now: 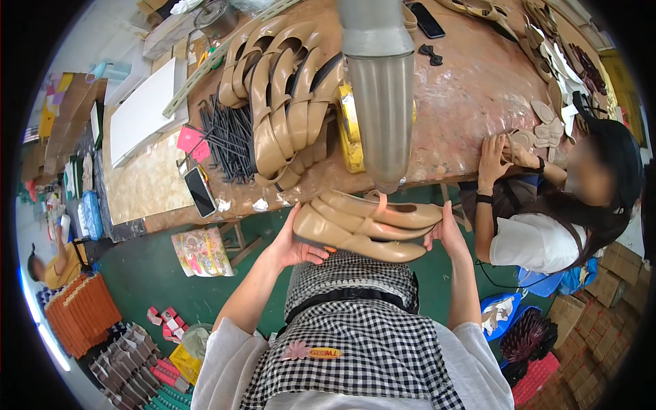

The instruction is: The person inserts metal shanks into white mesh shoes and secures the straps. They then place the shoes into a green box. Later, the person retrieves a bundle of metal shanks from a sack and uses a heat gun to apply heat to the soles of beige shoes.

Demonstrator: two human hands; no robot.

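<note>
Between my hands, just off the table's front edge, is a bundle of several tan flat shoes (365, 244) pressed side by side. My left hand (295, 240) is closed round the bundle's left end, its fingers reaching underneath. My right hand (447, 234) grips the other end, thumb up and fingertips against the shoes. An orange strip (382, 203) shows at the top of the bundle. More tan shoes (290, 102) lie heaped on the table (471, 109), to the left beyond my hands.
A grey metal column (379, 102) hangs above the shoes, with a yellow roll (350, 130) behind it. Black rods (236, 143) and a phone (199, 191) lie at left. A co-worker (547, 232) handles a beige piece (523, 139) at right. Below are boxes (601, 328).
</note>
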